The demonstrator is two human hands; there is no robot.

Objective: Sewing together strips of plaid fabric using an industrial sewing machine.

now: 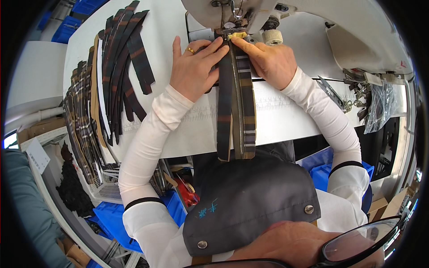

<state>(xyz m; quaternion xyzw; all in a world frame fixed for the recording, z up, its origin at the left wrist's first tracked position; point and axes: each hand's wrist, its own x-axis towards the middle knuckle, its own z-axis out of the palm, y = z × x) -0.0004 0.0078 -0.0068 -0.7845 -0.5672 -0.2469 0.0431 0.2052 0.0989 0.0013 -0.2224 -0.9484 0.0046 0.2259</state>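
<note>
A long plaid fabric strip (246,102) with a metal zipper (238,100) along it runs from under the sewing machine's needle area down over the table's front edge. Beside the zipper lies a darker plaid band (225,111). My left hand (196,67) rests with spread fingers, index and middle fingertips pressing the band's far end close to the presser foot (229,32). My right hand (272,62) stretches its index finger to a small yellow piece (237,35) at the foot. Its thumb side lies along the strip's right edge, its other fingers partly hidden.
Dark plaid strips (118,58) fan out on the table's left, beside a row of lighter plaid strips (80,111). At right are scissors-like metal tools (331,94), zipper pulls (357,89) and a clear plastic bag (380,107). Blue bins (117,221) stand below.
</note>
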